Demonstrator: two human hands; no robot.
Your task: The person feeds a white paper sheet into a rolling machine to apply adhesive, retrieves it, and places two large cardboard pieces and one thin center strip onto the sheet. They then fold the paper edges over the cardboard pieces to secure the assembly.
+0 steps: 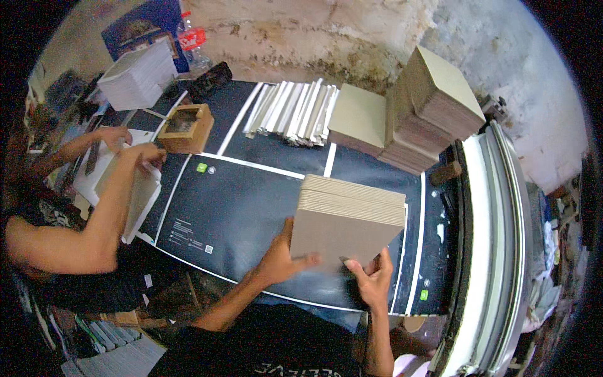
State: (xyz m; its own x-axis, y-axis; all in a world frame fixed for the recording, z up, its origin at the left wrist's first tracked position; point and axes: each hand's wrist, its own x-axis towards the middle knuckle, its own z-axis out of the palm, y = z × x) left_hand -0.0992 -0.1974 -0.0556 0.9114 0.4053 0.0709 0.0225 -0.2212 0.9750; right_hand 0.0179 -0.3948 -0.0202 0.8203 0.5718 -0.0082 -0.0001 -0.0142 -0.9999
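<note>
A thick stack of grey-brown cardboard sheets is held upright between my two hands over the dark table mat, its layered edges at the top. My left hand grips the left side, with the thumb across the near face. At the lower right corner, my right hand is closed on the same stack, its thumb against the near face. The fingers behind the boards are partly hidden. Taller piles of similar boards stand at the back right, beside a lower pile.
A row of white strips lies at the back. To the left are a wooden box, a white paper stack and a plastic bottle. A co-worker's hands work over sheets there. Long pale rolls border the right side.
</note>
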